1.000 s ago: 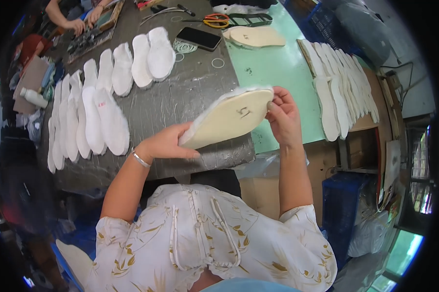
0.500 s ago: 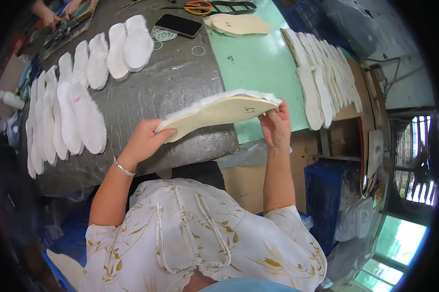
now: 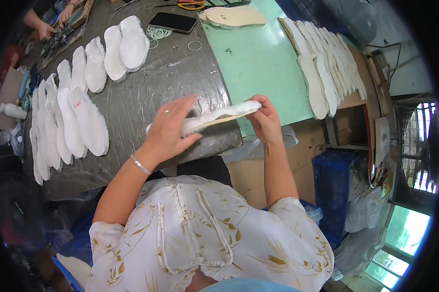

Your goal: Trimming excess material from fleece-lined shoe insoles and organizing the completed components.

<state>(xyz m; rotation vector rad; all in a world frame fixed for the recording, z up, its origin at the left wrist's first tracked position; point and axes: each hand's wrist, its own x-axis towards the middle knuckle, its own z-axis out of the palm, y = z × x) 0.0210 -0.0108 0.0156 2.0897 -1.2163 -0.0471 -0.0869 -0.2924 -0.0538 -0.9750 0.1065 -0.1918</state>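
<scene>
Insole (image 3: 218, 114) aloft over the table (image 3: 180, 73), we pinch its right end in our right hand (image 3: 267, 121) and spread our left hand (image 3: 168, 127) across the other, grip there unclear, apparently matching its layers, so the next move likely calls for even pressing.

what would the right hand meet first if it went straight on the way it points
Probably the beige insoles across the green surface, beyond the fleecy insole the right hand holds; the hand's height is unclear.
</scene>
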